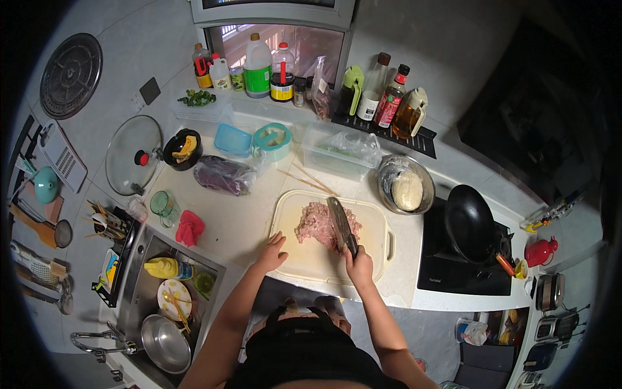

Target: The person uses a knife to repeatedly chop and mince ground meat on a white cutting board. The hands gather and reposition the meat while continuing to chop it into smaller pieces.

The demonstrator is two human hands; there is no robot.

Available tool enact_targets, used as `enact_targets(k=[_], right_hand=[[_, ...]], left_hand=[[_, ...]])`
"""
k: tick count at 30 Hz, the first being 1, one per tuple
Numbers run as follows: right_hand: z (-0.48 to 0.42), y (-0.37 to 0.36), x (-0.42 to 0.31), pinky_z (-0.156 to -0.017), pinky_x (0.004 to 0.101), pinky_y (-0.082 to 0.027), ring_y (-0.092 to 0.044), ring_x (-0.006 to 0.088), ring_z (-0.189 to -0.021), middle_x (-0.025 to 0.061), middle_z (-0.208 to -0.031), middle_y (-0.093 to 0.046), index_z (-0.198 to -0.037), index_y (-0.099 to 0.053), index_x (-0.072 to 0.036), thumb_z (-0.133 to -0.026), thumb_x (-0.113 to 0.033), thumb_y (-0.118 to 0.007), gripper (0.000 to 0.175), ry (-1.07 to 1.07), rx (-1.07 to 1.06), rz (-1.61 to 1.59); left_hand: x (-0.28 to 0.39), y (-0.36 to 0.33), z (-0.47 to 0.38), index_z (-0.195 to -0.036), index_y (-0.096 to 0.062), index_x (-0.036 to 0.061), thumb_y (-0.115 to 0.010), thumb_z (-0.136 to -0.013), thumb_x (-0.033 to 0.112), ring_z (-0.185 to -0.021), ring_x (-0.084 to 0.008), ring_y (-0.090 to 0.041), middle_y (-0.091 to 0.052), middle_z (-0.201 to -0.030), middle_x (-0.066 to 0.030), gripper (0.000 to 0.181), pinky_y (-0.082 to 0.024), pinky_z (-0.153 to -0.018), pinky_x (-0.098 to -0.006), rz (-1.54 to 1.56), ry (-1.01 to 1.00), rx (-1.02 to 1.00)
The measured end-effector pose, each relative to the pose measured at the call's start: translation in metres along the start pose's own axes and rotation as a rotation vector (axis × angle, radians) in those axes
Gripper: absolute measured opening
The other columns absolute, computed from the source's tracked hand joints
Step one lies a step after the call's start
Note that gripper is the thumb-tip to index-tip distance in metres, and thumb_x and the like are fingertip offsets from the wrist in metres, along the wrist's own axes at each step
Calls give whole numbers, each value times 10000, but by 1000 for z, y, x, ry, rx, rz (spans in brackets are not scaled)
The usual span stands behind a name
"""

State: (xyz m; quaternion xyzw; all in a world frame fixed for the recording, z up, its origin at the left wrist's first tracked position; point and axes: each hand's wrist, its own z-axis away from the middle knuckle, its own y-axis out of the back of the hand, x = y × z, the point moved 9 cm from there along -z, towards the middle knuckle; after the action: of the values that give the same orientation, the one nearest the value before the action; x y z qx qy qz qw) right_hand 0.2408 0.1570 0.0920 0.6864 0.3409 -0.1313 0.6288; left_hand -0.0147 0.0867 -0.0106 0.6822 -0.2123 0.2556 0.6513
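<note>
A pale plastic cutting board (301,270) lies on the counter before me, with a spread of minced meat (313,222) on it. My right hand (359,265) grips the dark handle of a kitchen cleaver (341,221), whose blade lies over the right part of the meat. At the board's left edge, my left hand (273,252) rests palm down with fingers spread, holding nothing. Thin wooden chopsticks (311,181) lie behind the board. Back right of it, a metal bowl (425,177) holds a lump of pale dough (407,190).
A black wok (467,221) sits on the hob (437,272) at right. Left are a sink (214,287) with dishes, a red cloth (190,228), a green glass mug (164,206) and a bagged purple vegetable (223,176). A plastic container (335,158) and bottles (257,68) stand behind.
</note>
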Motion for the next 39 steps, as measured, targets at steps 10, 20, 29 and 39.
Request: enact_targets(k=[10,20,29,39], right_hand=[[-3,-15,-20,-485,454,-451,-558,402,-539,250,-583,-548,-827,-469,48,-813,-272,-522,325,49,6,50],[-5,-23,-35,-481,462,-440,-552,414,-548,260,-589,-543,-840,-462,62,-804,-231,-534,304,62,-54,72],[-2,-35,-44,-471,466,-423,-544,426,-558,264,-588,-531,-819,-457,46,-809,-230,-539,288,73,-138,85],[-2,-49,-36,-542,483,-448,-560,419,-602,268,-640,-556,-820,-487,60,-791,-284,-546,350,-16,-219,83]], left_hand=[[2,2,1,-1218,-392,-24,-556,-750,211,-1252,-314,-259,-281,-1338,-215,549,-269,-1011,-345,4,39,-44],[4,5,2,-1221,-388,-23,-555,-749,209,-1260,-301,-249,-283,-1341,-201,552,-266,-1012,-346,4,46,-48],[1,2,1,-1208,-401,-27,-574,-737,202,-1244,-323,-272,-305,-1325,-215,552,-277,-1005,-356,20,12,-8],[-1,1,0,-1212,-400,-25,-561,-737,196,-1246,-315,-271,-299,-1328,-215,548,-259,-1016,-352,20,0,2]])
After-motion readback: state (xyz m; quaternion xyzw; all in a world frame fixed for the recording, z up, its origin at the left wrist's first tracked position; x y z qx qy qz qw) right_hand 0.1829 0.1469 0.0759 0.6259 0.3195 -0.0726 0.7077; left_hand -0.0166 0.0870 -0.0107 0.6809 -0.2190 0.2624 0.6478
